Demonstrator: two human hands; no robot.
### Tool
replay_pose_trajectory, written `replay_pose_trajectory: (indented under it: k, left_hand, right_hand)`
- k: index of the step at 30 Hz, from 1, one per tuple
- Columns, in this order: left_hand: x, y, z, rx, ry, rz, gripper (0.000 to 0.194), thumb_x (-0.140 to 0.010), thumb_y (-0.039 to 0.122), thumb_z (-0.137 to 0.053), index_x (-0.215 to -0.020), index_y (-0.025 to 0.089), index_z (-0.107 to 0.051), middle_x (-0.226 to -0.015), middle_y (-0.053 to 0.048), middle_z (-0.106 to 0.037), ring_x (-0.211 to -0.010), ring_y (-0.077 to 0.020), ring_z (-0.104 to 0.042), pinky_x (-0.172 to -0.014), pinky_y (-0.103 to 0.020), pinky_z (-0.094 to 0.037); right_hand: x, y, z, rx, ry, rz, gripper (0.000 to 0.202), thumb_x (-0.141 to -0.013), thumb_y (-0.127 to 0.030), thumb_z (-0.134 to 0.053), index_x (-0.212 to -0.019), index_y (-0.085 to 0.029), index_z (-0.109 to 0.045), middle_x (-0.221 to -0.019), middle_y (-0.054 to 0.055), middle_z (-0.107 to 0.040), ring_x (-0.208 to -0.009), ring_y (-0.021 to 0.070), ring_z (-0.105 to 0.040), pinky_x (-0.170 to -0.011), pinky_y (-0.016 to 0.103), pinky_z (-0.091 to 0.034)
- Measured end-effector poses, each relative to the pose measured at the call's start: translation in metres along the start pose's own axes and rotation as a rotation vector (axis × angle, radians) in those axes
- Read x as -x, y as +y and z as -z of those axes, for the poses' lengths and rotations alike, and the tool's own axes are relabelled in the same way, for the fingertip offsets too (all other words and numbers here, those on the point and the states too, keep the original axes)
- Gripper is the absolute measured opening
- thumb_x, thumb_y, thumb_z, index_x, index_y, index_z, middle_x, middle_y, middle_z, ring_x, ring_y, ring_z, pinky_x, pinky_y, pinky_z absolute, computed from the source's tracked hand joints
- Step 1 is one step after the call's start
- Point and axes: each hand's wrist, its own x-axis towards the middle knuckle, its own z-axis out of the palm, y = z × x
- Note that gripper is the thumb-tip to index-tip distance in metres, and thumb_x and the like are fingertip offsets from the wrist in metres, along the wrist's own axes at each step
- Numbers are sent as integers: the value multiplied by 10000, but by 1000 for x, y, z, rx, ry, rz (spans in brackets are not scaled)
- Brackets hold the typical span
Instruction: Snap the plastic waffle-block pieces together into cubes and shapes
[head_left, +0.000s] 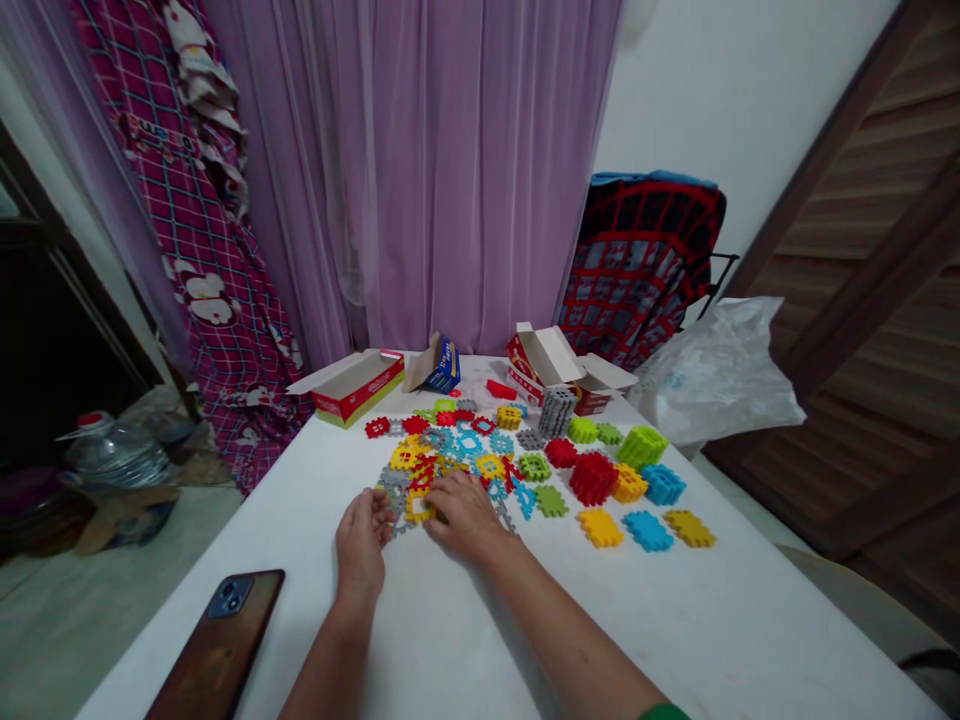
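Observation:
Interlocking plastic gear-edged building pieces in several colours lie in a loose pile (pixel 450 447) on the white table (pixel 435 620). My right hand (pixel 469 515) reaches palm down over the near side of the pile. Its fingers curve onto the pieces with the thumb apart, and the fingertips are partly hidden. My left hand (pixel 363 540) is at the pile's near left edge, beside some grey pieces (pixel 395 484). Its fingers are loosely bent and apart, with nothing visible in them. Stacks of red pieces (pixel 593 479), green pieces (pixel 642 447) and grey pieces (pixel 556 412) stand to the right.
Single yellow (pixel 600 527), blue (pixel 648 531) and olive (pixel 690 528) pieces lie flat at the right. Opened boxes, one red and green (pixel 360 388), one blue (pixel 442 366), line the back. A phone (pixel 221 645) lies front left; a clear plastic bag (pixel 716 375) is at the right edge.

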Motion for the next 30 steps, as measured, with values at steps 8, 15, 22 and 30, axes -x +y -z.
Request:
replay_pose_trajectory:
  k: [8,15,22,30]
  left_hand:
    - [16,2,-6,-438,-277,-396,289,-670,404,-718,-899,230,-742,-1027,-81,-678,-839,-212,-645,-643,-291,-524]
    - [24,-9,-8,-583,-563,-495,159,-707,294,-719,-859,287,-763,-957,-60,-736,-973,-250,-662,-935,-377,-501]
    - [34,-19,-18,-372,-419,104,334,-590,440,-757,-792,198,-646,-641,-3,-661,-544,-156,-616,-384,-202,-337]
    - [36,-15,-19,-292,-459,189,461,-564,524,-767,-810,193,-562,-579,37,-629,-453,-92,-544,-407,-178,-298]
  right_hand:
    - [12,5,9,-74,150,-110,336,-740,-302,-716,-1064,-232,-666,-1064,55,-703,-1033,244,-595,-911,370,-423]
    - [33,21,19,-446,304,-240,376,-731,-252,-653,-1102,-233,-595,-997,43,-720,-926,209,-670,-835,344,-509]
    - [49,20,4,-552,584,-344,213,-835,-293,-492,-980,-215,-628,-911,53,-713,-780,181,-662,-681,293,-529]
    - [61,6,-3,-330,589,-197,320,-803,-278,-587,-1112,-235,-656,-1068,79,-709,-932,214,-658,-856,353,-531]
